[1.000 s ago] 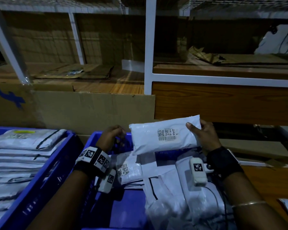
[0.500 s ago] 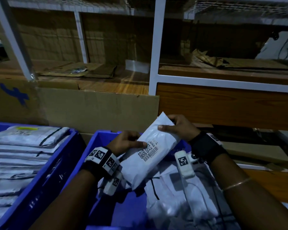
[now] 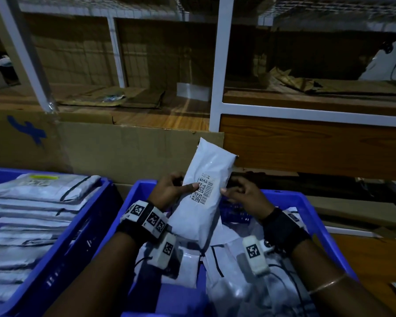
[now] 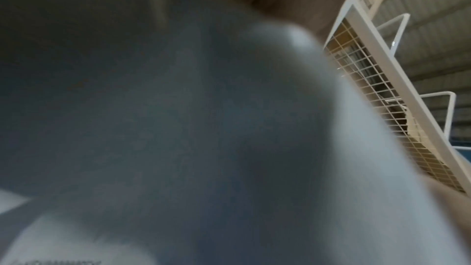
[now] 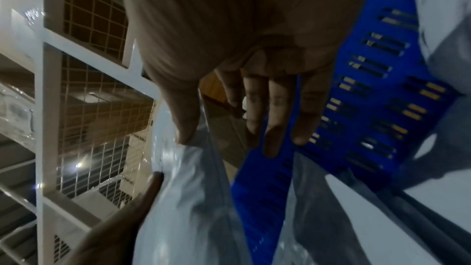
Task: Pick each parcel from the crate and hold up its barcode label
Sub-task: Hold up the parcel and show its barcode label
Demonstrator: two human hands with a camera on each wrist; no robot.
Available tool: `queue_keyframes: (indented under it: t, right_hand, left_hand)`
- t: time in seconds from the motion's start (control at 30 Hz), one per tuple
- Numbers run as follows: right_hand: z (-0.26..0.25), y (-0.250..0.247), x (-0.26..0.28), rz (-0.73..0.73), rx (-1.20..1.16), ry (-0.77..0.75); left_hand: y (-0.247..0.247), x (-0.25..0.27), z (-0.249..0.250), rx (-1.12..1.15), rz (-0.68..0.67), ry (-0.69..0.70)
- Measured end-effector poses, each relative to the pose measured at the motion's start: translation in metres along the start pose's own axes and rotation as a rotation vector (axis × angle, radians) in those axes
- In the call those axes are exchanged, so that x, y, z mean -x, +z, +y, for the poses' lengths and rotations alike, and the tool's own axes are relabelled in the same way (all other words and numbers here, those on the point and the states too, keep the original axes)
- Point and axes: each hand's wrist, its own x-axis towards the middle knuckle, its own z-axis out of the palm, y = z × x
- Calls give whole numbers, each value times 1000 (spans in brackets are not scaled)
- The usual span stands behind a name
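Observation:
A white poly-bag parcel (image 3: 201,216) stands nearly upright, tilted right, above the middle blue crate (image 3: 306,202), its barcode label (image 3: 202,191) facing me. My left hand (image 3: 183,183) grips its left edge, thumb pressed beside the label and fingers behind. My right hand (image 3: 229,186) is at the right edge: only the thumb tip touches the bag. In the right wrist view the parcel (image 5: 183,198) meets that thumb, and the right hand's fingers (image 5: 270,128) are straight and apart from it. The left wrist view is filled by the blurred grey parcel (image 4: 229,128).
More white parcels (image 3: 229,271) lie loose in the middle crate. A second blue crate (image 3: 98,202) at the left holds a stack of flat parcels (image 3: 32,202). A cardboard wall (image 3: 124,152) and a white shelf frame (image 3: 215,76) stand close behind.
The parcel has turned from lying level to nearly upright. My left hand took hold of its left edge, and my right hand slid from the far end down to the right edge.

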Motion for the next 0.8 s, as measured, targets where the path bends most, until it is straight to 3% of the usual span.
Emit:
queue_keyframes:
  t: [0.13, 0.37, 0.6, 0.7, 0.8]
  right_hand:
    - [12, 17, 9, -115, -51, 66]
    - [10, 18, 10, -225, -140, 18]
    - [6, -6, 8, -303, -66, 41]
    - [8, -14, 5, -265, -3, 19]
    - [10, -23, 2, -107, 22, -34]
  left_hand:
    - [-1, -1, -3, 41, 42, 24]
    - [-6, -2, -2, 32, 46, 21]
    - [-14, -1, 7, 125, 206, 31]
    - [-17, -1, 10, 101, 271, -53]
    - [-21, -3, 12, 130, 304, -165]
